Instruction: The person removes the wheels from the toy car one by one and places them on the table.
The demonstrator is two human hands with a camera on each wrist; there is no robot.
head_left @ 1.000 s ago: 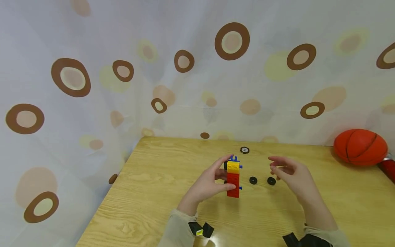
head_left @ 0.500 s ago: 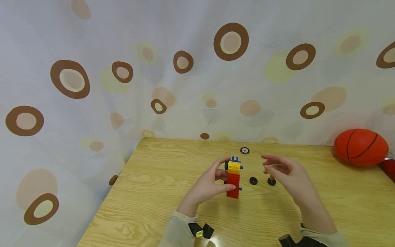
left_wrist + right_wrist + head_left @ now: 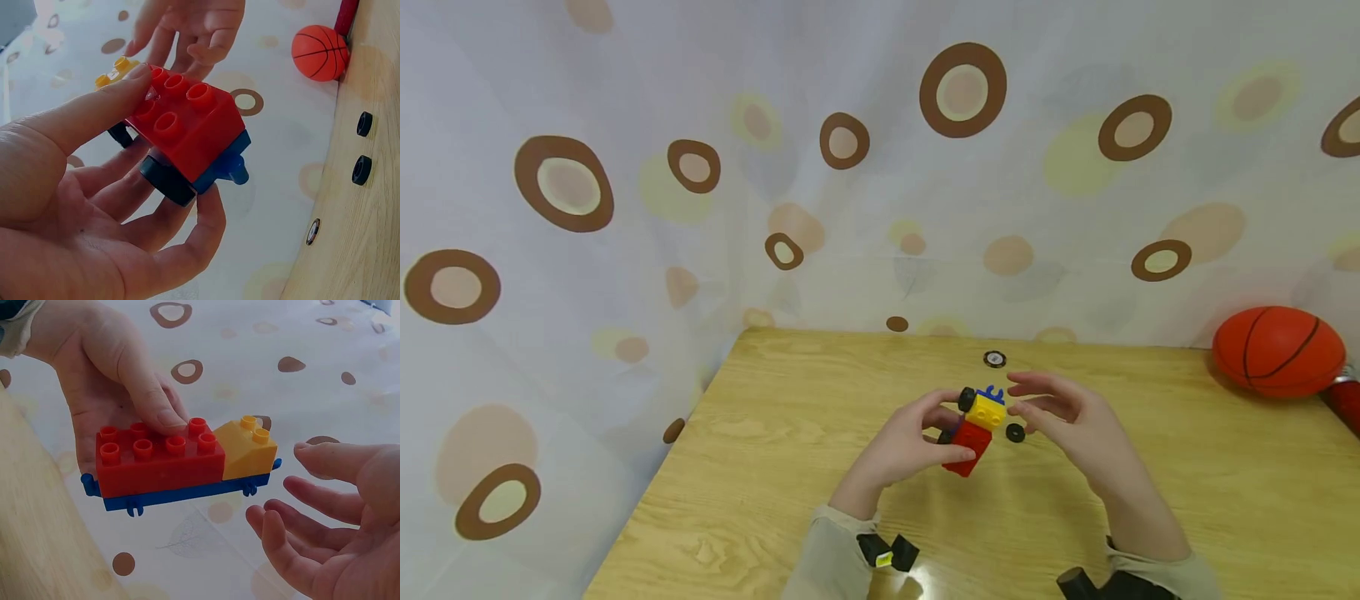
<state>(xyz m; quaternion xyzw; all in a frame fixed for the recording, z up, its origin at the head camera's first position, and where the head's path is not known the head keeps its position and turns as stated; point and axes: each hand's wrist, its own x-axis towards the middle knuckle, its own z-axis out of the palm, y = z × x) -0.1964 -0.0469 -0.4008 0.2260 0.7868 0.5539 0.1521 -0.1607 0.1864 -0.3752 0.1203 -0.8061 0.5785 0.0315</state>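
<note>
In the head view my left hand (image 3: 910,442) holds a toy block car above the table, thumb on top and fingers beneath. The car has a red brick (image 3: 162,459) and a sloped yellow brick (image 3: 240,453) on a blue base (image 3: 187,495). Black wheels (image 3: 167,180) sit along one side; the other side shows bare blue axle clips (image 3: 134,508). My right hand (image 3: 1067,421) hovers beside the yellow end, fingers loosely bent with nothing between them. Two loose black wheels, a nearer one (image 3: 361,170) and a farther one (image 3: 364,124), lie on the table.
The wooden table (image 3: 760,433) meets a patterned sheet (image 3: 850,200) at its back and left. A chip-like disc (image 3: 995,359) lies near the back edge. An orange ball (image 3: 1279,352) rests at the back right, beside a red cylindrical object (image 3: 1343,404).
My left hand has turned the car so its yellow end leans right. My right hand has come left, close to it, and now covers one loose wheel in the head view.
</note>
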